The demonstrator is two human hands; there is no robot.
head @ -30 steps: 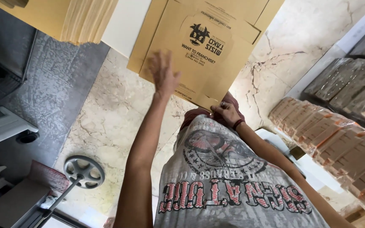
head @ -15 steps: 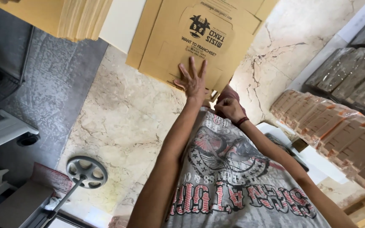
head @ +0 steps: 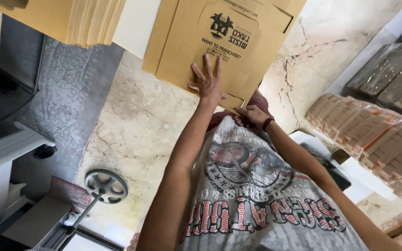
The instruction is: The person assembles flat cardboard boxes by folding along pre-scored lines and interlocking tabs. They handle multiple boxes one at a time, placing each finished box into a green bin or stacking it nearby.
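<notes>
A flat, unfolded brown cardboard box [head: 182,51] with a black printed logo lies in front of me over the marble floor. My left hand [head: 208,83] rests flat on its near part with the fingers spread wide. My right hand [head: 252,115], with a dark band on its wrist, grips the box's near edge beside a cut tab, close to my chest. My grey printed shirt [head: 257,195] fills the bottom of the view between both forearms.
A stack of flat cardboard sheets [head: 89,21] lies at the top left. Wrapped bundles of brown boxes [head: 373,135] stand in rows at the right. A metal handwheel on a rod [head: 105,186] and a grey machine edge [head: 10,148] sit at the lower left.
My left hand has slid across the cardboard toward my right hand and spread its fingers. The right hand has stayed on the near edge.
</notes>
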